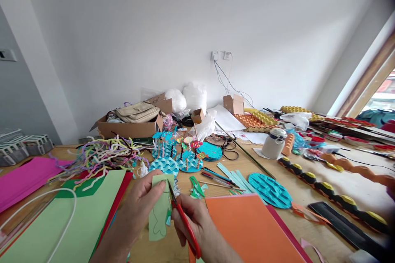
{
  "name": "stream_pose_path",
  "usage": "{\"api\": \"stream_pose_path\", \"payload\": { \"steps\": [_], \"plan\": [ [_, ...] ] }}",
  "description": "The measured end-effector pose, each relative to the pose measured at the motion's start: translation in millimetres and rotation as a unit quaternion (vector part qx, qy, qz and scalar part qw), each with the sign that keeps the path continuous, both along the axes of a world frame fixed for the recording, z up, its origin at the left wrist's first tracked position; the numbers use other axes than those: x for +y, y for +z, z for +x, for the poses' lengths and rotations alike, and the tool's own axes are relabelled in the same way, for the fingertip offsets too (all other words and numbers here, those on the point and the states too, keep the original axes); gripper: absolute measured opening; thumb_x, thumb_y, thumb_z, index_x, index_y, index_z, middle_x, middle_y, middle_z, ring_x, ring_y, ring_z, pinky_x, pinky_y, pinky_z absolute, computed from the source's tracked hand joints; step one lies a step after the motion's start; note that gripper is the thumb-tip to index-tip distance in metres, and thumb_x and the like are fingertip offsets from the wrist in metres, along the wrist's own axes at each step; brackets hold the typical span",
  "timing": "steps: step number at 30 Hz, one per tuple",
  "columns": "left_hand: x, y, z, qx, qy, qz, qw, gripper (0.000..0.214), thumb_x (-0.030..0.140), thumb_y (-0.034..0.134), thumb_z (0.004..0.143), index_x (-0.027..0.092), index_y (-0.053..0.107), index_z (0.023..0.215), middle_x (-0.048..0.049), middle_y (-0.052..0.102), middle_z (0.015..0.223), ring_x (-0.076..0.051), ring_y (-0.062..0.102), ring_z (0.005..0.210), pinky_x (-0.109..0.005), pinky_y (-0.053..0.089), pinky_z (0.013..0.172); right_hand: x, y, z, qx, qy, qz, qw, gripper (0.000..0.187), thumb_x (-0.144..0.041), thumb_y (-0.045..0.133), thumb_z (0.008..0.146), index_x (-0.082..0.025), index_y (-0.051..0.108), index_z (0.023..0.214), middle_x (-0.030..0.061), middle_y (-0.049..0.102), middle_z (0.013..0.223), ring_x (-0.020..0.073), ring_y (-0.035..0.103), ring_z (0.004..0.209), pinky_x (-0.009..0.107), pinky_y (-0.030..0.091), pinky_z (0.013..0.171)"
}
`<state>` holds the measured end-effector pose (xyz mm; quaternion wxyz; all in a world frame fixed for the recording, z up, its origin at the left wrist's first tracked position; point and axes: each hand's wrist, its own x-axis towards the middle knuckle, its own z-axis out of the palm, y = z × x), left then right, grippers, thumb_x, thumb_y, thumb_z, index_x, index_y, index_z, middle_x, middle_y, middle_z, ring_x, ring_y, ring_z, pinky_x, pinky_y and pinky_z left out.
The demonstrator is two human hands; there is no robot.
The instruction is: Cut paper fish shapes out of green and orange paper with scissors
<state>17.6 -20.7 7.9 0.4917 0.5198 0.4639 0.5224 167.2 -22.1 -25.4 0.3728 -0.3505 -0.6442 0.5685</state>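
Note:
Between finger and thumb, my left hand (147,193) grips a strip of light green paper (158,218) with a curved outline drawn on it. My right hand (191,215) is closed round a pair of red-handled scissors (187,224). The scissor blades lie at the upper right edge of the strip, close to my left thumb. Small green and blue paper scraps (196,188) lie on the table just beyond my right hand. Behind both hands stand blue wavy paper bases (163,166) with small colourful figures on them.
Light green sheets (58,222) lie left, under a white cable (74,209). Orange paper (249,228) lies right. Pipe cleaners (108,152) heap up behind on the left. A blue corrugated disc (270,190), a white jar (274,144) and a painted egg-carton strip (327,191) are further right.

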Motion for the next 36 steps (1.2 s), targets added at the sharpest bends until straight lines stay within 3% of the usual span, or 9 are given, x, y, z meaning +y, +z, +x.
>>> {"api": "stream_pose_path", "payload": {
  "steps": [9,25,36],
  "plan": [
    [0.1,1.7,3.6,0.008,0.015,0.006,1.0,0.016,0.032,0.06,0.077,0.021,0.058,0.066,0.0053,0.051,0.063,-0.013,0.044,0.059,-0.021,0.038,0.056,0.3,-0.1,0.8,0.004,-0.001,-0.003,1.0,0.027,-0.035,0.052,0.085,-0.02,0.043,0.064,-0.0085,0.038,0.048,0.0065,0.034,0.041,0.016,0.033,0.04],
    [-0.5,0.9,-1.4,0.013,-0.005,0.003,1.0,0.019,0.033,0.058,0.079,0.021,0.055,0.065,0.0032,0.052,0.065,-0.015,0.048,0.064,-0.023,0.038,0.059,3.0,-7.4,3.8,-0.023,-0.01,0.034,0.999,0.039,-0.046,0.054,0.086,-0.021,0.038,0.062,-0.0082,0.03,0.052,0.0069,0.026,0.047,0.019,0.023,0.042],
    [1.4,2.7,-3.9,0.025,0.021,0.009,0.999,0.022,0.036,0.06,0.075,0.021,0.052,0.061,0.0063,0.04,0.059,-0.013,0.036,0.056,-0.022,0.033,0.052,3.9,-8.7,5.3,-0.046,-0.007,0.057,0.997,0.036,-0.043,0.051,0.087,-0.02,0.039,0.063,-0.0078,0.031,0.051,0.0072,0.027,0.047,0.02,0.022,0.043]
  ]
}}
